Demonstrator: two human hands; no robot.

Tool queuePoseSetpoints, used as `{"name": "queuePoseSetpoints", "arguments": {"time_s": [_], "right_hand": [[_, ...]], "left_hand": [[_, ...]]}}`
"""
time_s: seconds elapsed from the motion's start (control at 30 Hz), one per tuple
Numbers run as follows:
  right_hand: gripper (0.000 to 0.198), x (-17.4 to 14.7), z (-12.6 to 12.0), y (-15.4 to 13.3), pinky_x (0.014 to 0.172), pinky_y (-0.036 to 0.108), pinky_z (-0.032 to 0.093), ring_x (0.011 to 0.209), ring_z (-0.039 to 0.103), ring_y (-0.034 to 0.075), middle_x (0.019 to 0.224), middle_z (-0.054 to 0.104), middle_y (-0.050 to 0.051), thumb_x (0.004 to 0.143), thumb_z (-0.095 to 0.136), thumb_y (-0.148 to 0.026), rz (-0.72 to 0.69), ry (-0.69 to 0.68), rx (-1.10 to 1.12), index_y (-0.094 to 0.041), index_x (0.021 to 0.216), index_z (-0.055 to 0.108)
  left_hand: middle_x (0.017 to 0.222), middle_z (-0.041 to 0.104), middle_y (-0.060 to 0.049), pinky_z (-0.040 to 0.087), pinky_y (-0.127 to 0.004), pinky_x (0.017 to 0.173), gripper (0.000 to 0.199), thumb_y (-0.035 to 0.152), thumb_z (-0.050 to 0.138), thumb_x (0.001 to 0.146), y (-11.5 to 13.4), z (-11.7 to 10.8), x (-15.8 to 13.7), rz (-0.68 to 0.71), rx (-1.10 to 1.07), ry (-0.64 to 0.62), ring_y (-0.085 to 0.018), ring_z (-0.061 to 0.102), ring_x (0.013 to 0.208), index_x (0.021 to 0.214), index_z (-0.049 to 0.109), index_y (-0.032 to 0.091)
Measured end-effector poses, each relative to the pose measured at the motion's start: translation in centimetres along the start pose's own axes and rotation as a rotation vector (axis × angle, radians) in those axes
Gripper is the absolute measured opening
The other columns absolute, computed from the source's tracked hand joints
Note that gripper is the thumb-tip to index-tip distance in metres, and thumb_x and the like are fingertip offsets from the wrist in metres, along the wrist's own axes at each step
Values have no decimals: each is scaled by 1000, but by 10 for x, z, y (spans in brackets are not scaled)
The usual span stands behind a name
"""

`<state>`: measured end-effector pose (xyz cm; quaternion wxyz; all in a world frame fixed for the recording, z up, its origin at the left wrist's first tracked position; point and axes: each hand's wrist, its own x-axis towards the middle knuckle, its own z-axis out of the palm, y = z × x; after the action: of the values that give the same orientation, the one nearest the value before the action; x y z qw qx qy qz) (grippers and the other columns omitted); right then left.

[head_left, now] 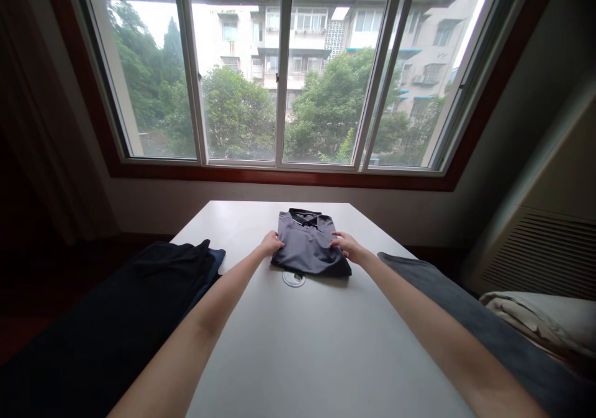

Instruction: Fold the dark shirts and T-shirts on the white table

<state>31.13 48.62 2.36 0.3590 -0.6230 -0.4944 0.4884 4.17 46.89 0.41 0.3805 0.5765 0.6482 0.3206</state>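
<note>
A folded grey polo shirt (310,247) with a black collar lies near the far end of the white table (321,349), its collar toward the window. My left hand (272,243) grips the shirt's left edge, thumb on top and the other fingers partly hidden. On the opposite edge, my right hand (348,246) has its fingers closed around the cloth. Both arms stretch forward over the tabletop. Just in front of the shirt's near edge, a round metal grommet (293,279) is set in the table.
Dark folded clothes (139,294) hang over the table's left side. Along the right side lies a dark grey cloth (433,294), with a pale bundled fabric (540,318) beyond it. A louvred unit (544,250) stands at right. The sliding window (279,82) is behind the table.
</note>
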Motion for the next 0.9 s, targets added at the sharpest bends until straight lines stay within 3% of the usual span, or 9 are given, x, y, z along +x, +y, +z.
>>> {"name": "queuePoseSetpoints", "arguments": {"time_s": [0.17,0.27,0.37,0.43,0.5,0.57,0.63,0.77,0.9], "right_hand": [[36,-33,-22,-13,51,20,40,63,55,12,73,60,-1,65,69,-14,-46,-96,67,-19,100,62],[50,-67,-45,-17,65,21,47,78,60,13,85,65,-1,62,74,-13,-62,-421,37,-22,110,64],[65,-91,-67,-16,82,27,50,97,64,19,100,69,5,61,84,-22,44,-860,-253,-21,123,63],[65,-93,-75,-12,84,30,50,105,64,24,106,70,10,64,85,-35,95,-917,-467,-19,123,63],[67,-83,-73,-7,80,29,51,107,63,26,112,69,13,65,83,-46,63,-751,-581,-18,122,62],[73,-67,-64,-2,75,27,51,105,64,25,119,65,15,67,80,-53,-2,-533,-610,-17,126,58],[76,-53,-49,2,71,26,50,102,65,23,122,63,16,69,78,-55,-36,-408,-613,-17,130,52],[72,-42,-22,6,67,23,49,98,64,22,115,66,14,66,81,-50,-78,-432,-594,-17,124,57],[60,-45,-11,10,65,22,48,89,63,19,103,67,9,60,84,-46,-177,-537,-571,-18,110,66]], "left_hand": [[120,62,-14,46,-22,85,54,24,70,79,8,-29,-15,84,-83,-132,-18,60,104,127,54,7],[120,63,-11,46,-25,90,50,28,76,74,7,-59,-34,71,-117,-323,-17,60,105,119,62,12],[115,66,-8,46,-27,91,51,30,81,67,1,-83,-56,-31,-64,-657,-18,60,104,114,66,17],[113,68,-7,46,-27,90,50,38,80,68,-4,-93,-66,-74,60,-768,-19,60,108,112,66,19],[116,67,-8,46,-27,90,49,49,74,73,-6,-96,-69,-47,200,-717,-20,59,113,112,65,20],[122,65,-10,46,-26,89,53,56,64,80,-6,-92,-67,26,332,-585,-21,59,115,117,61,19],[128,61,-13,48,-28,88,58,56,56,85,-3,-82,-62,110,485,-440,-22,59,114,127,54,16],[143,48,-16,41,-35,101,69,47,58,85,3,-52,-54,246,685,-268,-28,46,128,143,37,15],[148,42,-11,32,-40,110,64,41,60,86,5,-28,-52,338,753,-230,-29,33,138,143,38,24]]}}
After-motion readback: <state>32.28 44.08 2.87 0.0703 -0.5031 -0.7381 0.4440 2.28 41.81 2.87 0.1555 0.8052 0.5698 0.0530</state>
